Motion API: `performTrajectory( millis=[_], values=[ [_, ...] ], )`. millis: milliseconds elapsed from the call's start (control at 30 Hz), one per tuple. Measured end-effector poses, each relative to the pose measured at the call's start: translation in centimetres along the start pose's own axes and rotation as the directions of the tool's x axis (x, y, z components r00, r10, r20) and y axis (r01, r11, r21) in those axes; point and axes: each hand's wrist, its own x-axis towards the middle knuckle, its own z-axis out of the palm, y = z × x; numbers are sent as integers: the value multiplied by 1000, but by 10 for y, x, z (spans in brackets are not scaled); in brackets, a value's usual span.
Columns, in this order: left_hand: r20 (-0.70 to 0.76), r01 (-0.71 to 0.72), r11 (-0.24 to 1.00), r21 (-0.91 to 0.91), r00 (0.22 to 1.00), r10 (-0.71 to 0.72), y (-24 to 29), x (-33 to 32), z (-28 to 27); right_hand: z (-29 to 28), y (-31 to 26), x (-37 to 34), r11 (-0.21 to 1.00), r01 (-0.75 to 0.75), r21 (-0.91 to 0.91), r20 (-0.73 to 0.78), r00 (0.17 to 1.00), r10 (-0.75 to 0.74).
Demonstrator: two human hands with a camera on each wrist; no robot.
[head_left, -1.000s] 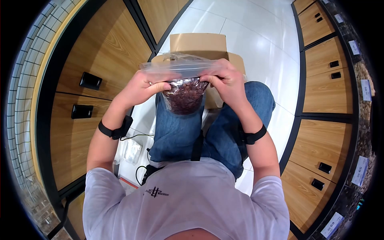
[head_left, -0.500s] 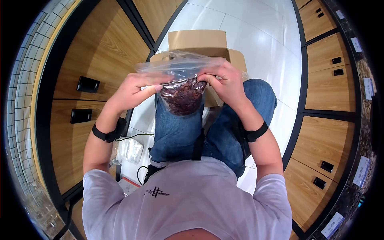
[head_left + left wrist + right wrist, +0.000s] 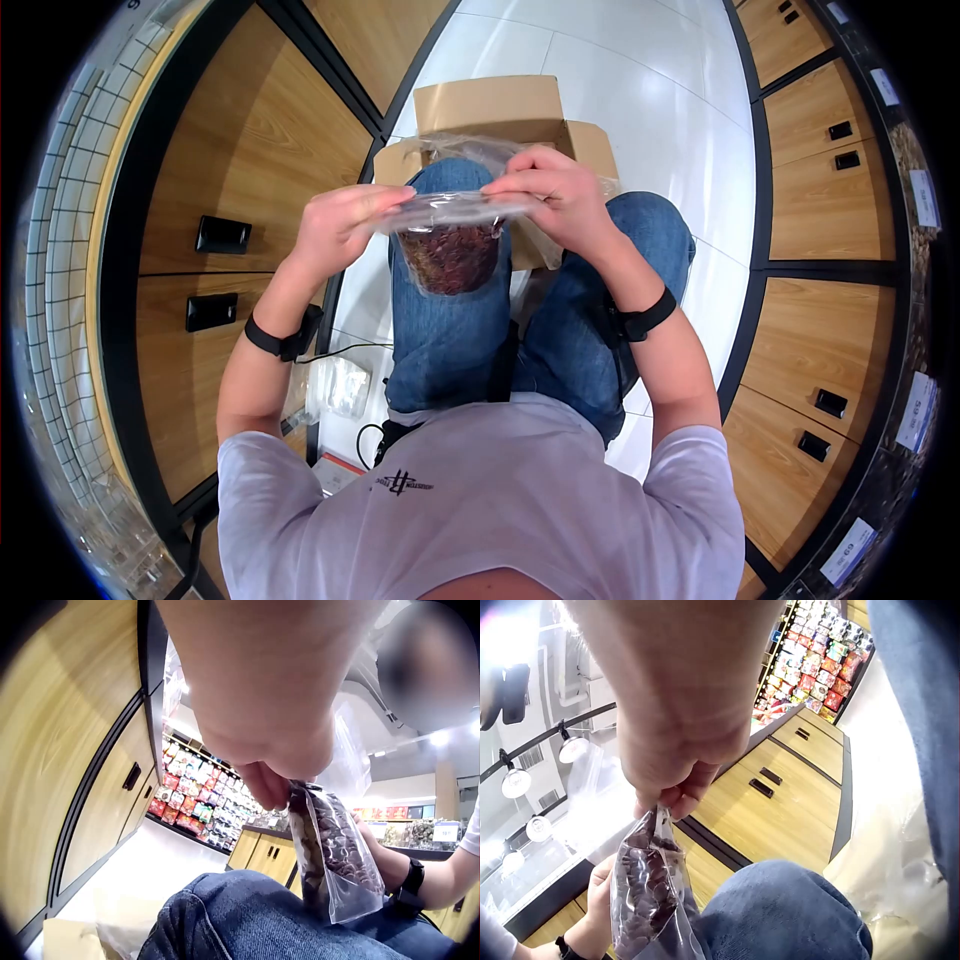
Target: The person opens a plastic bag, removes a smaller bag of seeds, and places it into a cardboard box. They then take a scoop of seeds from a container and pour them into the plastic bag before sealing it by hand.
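Observation:
A clear plastic bag (image 3: 450,258) of dark reddish-brown pieces hangs above the thigh in the head view. The left hand (image 3: 340,225) pinches the left end of its top edge, and the right hand (image 3: 560,200) pinches the right end. In the left wrist view the bag (image 3: 341,859) hangs below the left hand's fingers (image 3: 262,784). The right wrist view has the bag (image 3: 649,889) under the right hand's fingers (image 3: 682,796). Its clear upper part looks folded toward the body.
An open cardboard box (image 3: 490,103) stands on the floor beyond the knees. Wooden cabinets (image 3: 250,150) line both sides. Clear plastic packaging (image 3: 342,385) and a cable lie on the floor at the left. Price tags (image 3: 922,198) line the right shelf.
The bag's clear top, which stood up beyond the fingers, has come down toward the body. The left fingers have moved from the bag's filled part to its upper edge.

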Motion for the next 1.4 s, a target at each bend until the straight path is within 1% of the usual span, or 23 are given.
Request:
performTrajectory(
  millis=[33, 100, 133, 200, 233, 367, 433, 500, 600, 633, 700, 767, 800, 833, 900, 967, 1033, 1100, 1167, 1233, 1300, 1367, 1400],
  values=[
    [4, -8, 1000, -3, 1000, 8, -3, -1, 3, -1, 1, -1, 1000, -3, -4, -8, 1000, 3],
    [-24, -125, 992, 30, 992, 126, -10, -3, 5, -2, 6, -4, 995, 70, -72, 42, 997, -67],
    [-43, -159, 987, 36, 986, 161, -9, -2, 6, -2, 7, -4, 995, 68, -77, 37, 997, -66],
    [-53, -187, 980, 63, 980, 191, -12, -1, 8, -2, 10, -3, 980, 156, -127, 64, 987, -149],
    [-65, -209, 973, 95, 974, 215, -13, 0, 9, -3, 11, -2, 979, 156, -131, 62, 987, -149],
    [-83, -238, 969, 67, 966, 243, -18, 4, 8, -3, 17, 4, 971, 209, -114, 67, 977, -202],
    [-59, -253, 963, 88, 964, 259, -21, 4, 6, 0, 21, 5, 967, 228, -117, 79, 972, -220],
    [-73, -249, 966, 68, 965, 254, -26, 3, 5, 3, 28, 7, 945, 278, -172, 84, 960, -267],
    [-60, -245, 969, 13, 968, 245, -30, -3, 3, 5, 27, 6, 929, 323, -183, 110, 945, -307],
    [-38, -242, 970, -26, 970, 241, -31, -8, 2, 6, 25, 6, 932, 319, -173, 118, 946, -302],
    [-4, -228, 972, -51, 974, 228, -31, -18, 0, 8, 20, 4, 934, 318, -164, 216, 935, -281],
    [73, -152, 973, -176, 983, 166, -27, -29, 2, 14, 23, -2, 948, 295, -117, 270, 928, -256],
    [137, -77, 975, -209, 985, 107, -28, -39, 1, 17, 21, -7, 969, 226, -96, 316, 931, -186],
    [142, -49, 974, -221, 986, 82, -26, -47, 2, 21, 19, -13, 986, 146, -75, 364, 925, -110],
    [167, -2, 976, -219, 985, 40, -20, -60, 6, 29, 20, -25, 991, 128, -36, 409, 907, -103],
    [179, 17, 966, -257, 983, 31, -15, -72, 13, 35, 16, -36, 1000, 24, -18, 480, 877, -12],
    [111, 4, 981, -195, 994, 18, -8, -84, 19, 45, 18, -48, 999, -23, 41, 470, 883, 1],
    [102, 22, 984, -174, 995, -4, -5, -91, 23, 50, 19, -57, 999, -11, 41, 389, 921, -6],
    [90, 3, 997, -74, 996, 4, -5, -91, 28, 49, 20, -63, 1000, -11, 2, 394, 919, 10],
    [74, -25, 997, -73, 997, 30, -9, -89, 30, 49, 19, -57, 982, 156, -109, 331, 937, -113],
    [84, -67, 995, -69, 994, 72, -11, -85, 28, 49, 18, -56, 981, 145, -125, 288, 952, -104],
    [79, -102, 991, -85, 991, 108, -14, -82, 27, 52, 24, -57, 967, 235, -99, 288, 937, -198],
    [64, -139, 986, -96, 987, 146, -16, -80, 26, 52, 25, -59, 969, 225, -100, 281, 941, -190]
  ],
)
